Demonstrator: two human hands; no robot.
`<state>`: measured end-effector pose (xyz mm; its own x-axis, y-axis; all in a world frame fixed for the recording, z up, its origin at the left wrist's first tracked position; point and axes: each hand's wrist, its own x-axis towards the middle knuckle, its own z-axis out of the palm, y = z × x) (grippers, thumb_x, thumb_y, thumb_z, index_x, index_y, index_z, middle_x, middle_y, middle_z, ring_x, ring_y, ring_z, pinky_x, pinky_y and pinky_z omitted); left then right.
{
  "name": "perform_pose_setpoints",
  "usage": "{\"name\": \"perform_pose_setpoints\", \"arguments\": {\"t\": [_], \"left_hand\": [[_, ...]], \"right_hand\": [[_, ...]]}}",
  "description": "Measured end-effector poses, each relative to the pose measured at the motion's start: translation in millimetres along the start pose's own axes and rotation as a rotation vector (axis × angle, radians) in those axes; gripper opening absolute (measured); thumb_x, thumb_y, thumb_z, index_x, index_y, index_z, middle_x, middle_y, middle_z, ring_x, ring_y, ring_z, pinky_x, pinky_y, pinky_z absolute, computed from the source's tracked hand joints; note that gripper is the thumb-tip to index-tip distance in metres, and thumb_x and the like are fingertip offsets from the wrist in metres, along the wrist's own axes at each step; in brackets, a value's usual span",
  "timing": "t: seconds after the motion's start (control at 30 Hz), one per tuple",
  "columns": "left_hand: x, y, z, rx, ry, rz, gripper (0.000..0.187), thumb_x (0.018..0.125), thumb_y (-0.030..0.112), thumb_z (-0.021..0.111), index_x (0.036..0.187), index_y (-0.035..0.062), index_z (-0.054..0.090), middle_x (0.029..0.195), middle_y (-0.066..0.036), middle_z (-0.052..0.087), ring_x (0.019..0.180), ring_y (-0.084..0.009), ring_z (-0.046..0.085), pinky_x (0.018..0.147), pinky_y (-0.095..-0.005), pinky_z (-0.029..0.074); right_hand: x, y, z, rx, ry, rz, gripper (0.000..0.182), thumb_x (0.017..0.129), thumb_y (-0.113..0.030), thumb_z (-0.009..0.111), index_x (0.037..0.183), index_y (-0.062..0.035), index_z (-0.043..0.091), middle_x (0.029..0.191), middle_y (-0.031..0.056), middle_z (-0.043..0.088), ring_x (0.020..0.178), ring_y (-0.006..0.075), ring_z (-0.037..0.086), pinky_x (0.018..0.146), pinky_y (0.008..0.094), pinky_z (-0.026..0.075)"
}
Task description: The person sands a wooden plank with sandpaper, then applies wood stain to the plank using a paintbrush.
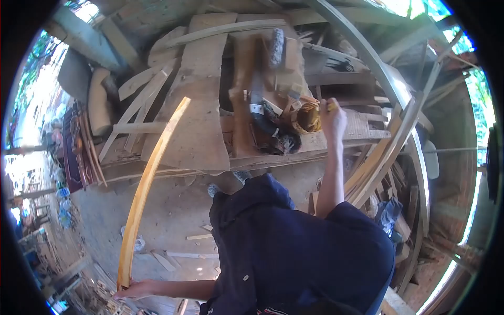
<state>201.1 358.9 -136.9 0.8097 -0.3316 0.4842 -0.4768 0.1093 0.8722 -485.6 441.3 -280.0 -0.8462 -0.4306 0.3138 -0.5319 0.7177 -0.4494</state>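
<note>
Dark navy shirt foremost, a person's left hand grips, fingers closed, the near end of a curved yellow-tan wooden strip slanting away toward a brown wooden bench, well left of the right hand, curled around a small yellow object.

The left hand grips a curved wooden strip by 1 end; the right hand holds something yellow.

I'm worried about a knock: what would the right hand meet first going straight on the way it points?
Probably the dark board just beyond the right hand. Depth is unclear in this single view, so the hand might pass above it instead.
</note>
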Motion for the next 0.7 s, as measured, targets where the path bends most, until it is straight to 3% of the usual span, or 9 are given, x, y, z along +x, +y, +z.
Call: {"name": "perform_pose_setpoints", "arguments": {"t": [0.1,0.2,0.43,0.5,0.57,0.63,0.7], "left_hand": [[2,5,7,-0.041,-0.007,0.034,0.078,0.102,0.069,0.039,0.104,-0.0062,0.058,0.098,-0.017,0.057,0.088,-0.0278,0.060,0.077,-0.0366,0.052],[8,4,11,-0.022,0.007,0.041,0.081,0.101,0.072,0.037,0.104,-0.0065,0.059,0.098,-0.016,0.057,0.087,-0.0260,0.061,0.074,-0.0347,0.052],[-1,16,16,0.049,-0.006,0.106,0.088,0.102,0.074,0.024,0.105,-0.0068,0.059,0.098,-0.015,0.057,0.084,-0.0246,0.058,0.072,-0.0338,0.051],[4,10,9,0.112,-0.036,0.047,0.092,0.101,0.075,0.021,0.108,-0.0082,0.060,0.101,-0.018,0.059,0.089,-0.0281,0.060,0.079,-0.0357,0.053],[9,4,9,0.099,-0.050,0.017,0.092,0.101,0.075,0.021,0.111,-0.0088,0.059,0.104,-0.019,0.059,0.094,-0.0301,0.061,0.082,-0.0367,0.053],[8,1,4,0.096,-0.025,-0.010,0.093,0.101,0.075,0.021,0.113,-0.0095,0.058,0.106,-0.021,0.059,0.099,-0.0321,0.061,0.085,-0.0376,0.054],[4,7,8,0.088,-0.042,0.012,0.092,0.101,0.074,0.021,0.116,-0.0099,0.056,0.111,-0.023,0.057,0.106,-0.0346,0.060,0.090,-0.0395,0.054]], "right_hand": [[-15,28,38,0.016,-0.112,-0.052,0.023,0.097,-0.036,0.063,0.093,-0.0134,0.068,0.075,0.0192,0.071,0.072,0.0405,0.070,0.066,0.0527,0.055],[-26,34,49,0.048,-0.066,-0.074,0.023,0.097,-0.036,0.064,0.092,-0.0140,0.068,0.075,0.0185,0.071,0.071,0.0407,0.070,0.065,0.0519,0.054],[-16,-10,-21,0.142,0.085,0.050,0.028,0.100,-0.037,0.061,0.089,-0.0119,0.066,0.072,0.0200,0.068,0.071,0.0413,0.069,0.062,0.0506,0.052],[-15,-11,-21,0.207,0.094,0.085,0.027,0.100,-0.036,0.061,0.089,-0.0117,0.065,0.071,0.0204,0.067,0.071,0.0417,0.069,0.062,0.0507,0.051],[-11,6,-4,-0.013,0.056,-0.073,0.026,0.100,-0.035,0.061,0.090,-0.0112,0.066,0.070,0.0207,0.066,0.069,0.0418,0.068,0.061,0.0497,0.050],[-9,25,14,0.054,0.116,-0.111,0.025,0.100,-0.034,0.062,0.090,-0.0119,0.068,0.070,0.0201,0.065,0.067,0.0411,0.066,0.060,0.0488,0.049],[-10,25,11,0.285,0.030,-0.041,0.026,0.099,-0.035,0.064,0.091,-0.0108,0.070,0.069,0.0203,0.065,0.065,0.0404,0.066,0.058,0.0482,0.049]]}}
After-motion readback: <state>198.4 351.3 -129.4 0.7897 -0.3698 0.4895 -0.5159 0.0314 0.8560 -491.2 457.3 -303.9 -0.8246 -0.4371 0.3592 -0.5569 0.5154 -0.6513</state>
